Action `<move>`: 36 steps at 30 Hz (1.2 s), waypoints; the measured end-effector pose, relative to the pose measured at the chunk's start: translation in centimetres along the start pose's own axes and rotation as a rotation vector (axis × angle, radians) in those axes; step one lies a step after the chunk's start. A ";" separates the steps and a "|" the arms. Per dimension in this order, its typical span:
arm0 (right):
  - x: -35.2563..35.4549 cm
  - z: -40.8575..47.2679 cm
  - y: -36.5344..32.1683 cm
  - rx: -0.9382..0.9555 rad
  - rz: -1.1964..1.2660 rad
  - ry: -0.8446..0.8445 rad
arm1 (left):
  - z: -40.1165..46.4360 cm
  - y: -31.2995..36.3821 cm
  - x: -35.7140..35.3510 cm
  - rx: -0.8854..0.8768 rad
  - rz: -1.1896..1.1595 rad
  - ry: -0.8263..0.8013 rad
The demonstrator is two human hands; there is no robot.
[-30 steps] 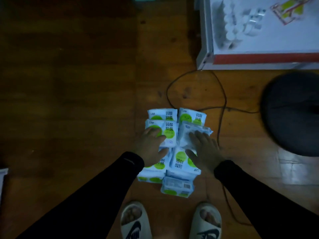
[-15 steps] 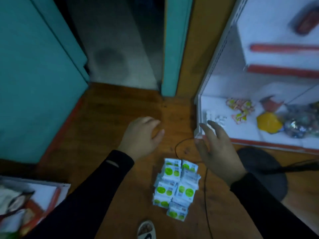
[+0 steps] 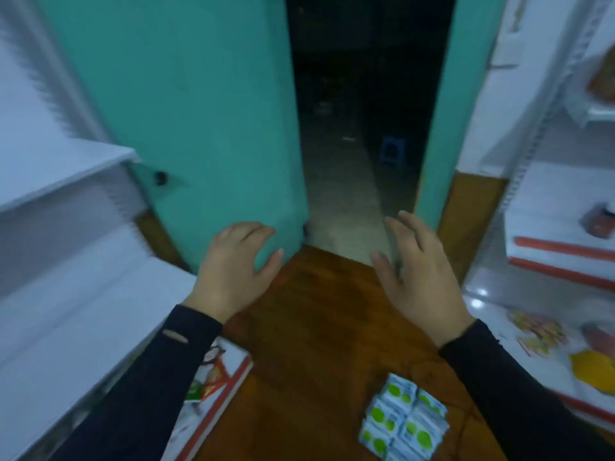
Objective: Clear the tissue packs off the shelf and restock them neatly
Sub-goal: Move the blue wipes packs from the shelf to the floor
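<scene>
tissue packs (image 3: 404,424), about six visible, stacked on floor (image 3: 316,327).

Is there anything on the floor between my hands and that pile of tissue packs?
Nothing visible. The left hand and right hand hover empty and open above bare brown wooden floor, and the pile of white tissue packs with green dots lies lower, nearer you, below the right forearm.

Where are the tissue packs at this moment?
In the head view, the tissue packs lie piled on the wooden floor at lower right, below the right hand and beside the right-hand shelf.
</scene>
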State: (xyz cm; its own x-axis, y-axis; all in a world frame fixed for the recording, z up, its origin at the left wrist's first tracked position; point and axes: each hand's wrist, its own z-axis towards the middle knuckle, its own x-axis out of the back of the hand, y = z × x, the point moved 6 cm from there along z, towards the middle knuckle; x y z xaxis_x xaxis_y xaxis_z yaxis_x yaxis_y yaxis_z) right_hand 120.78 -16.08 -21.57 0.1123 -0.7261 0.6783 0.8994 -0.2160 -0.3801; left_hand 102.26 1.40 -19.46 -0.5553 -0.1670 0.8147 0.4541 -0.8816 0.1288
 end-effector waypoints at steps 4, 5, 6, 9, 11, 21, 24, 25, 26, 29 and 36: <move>1.2 1.1 -9.9 0.120 -0.015 -0.078 | -5.6 -4.2 12.1 0.114 0.136 0.052; 1.1 1.6 -12.3 0.160 -0.006 -0.089 | -7.1 -5.5 14.9 0.144 0.178 0.073; 0.9 2.0 -14.8 0.201 0.011 -0.096 | -8.6 -6.9 17.7 0.184 0.222 0.092; -0.2 3.1 -22.6 0.306 0.088 -0.102 | -13.8 -10.6 25.5 0.326 0.322 0.156; -1.4 3.5 -28.7 0.403 0.158 -0.078 | -17.7 -12.9 30.4 0.382 0.396 0.211; -9.0 -2.7 -66.1 0.761 0.587 -0.171 | -42.0 -22.9 54.5 0.719 0.746 0.355; -10.8 -6.3 -76.3 0.843 0.672 -0.207 | -48.9 -24.7 60.2 0.797 0.836 0.385; -11.4 -7.6 -79.4 0.862 0.701 -0.218 | -50.9 -25.4 61.8 0.824 0.867 0.382; -12.0 -8.8 -82.3 0.883 0.723 -0.238 | -52.8 -26.1 63.3 0.852 0.894 0.376; -13.5 -12.1 -90.2 0.969 0.763 -0.300 | -57.9 -28.7 67.1 0.955 0.928 0.340; -18.2 -16.0 -105.5 1.158 0.836 -0.367 | -65.2 -37.2 71.9 1.128 0.968 0.174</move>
State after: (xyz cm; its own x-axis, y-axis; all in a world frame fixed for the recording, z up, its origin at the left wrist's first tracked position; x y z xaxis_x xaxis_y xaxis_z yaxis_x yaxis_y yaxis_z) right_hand 17.04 9.46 -3.88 0.6968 -0.1334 0.7048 0.3292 0.9324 -0.1490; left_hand 0.01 -6.56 -2.52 0.2299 -0.5919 0.7725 0.9247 0.3804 0.0163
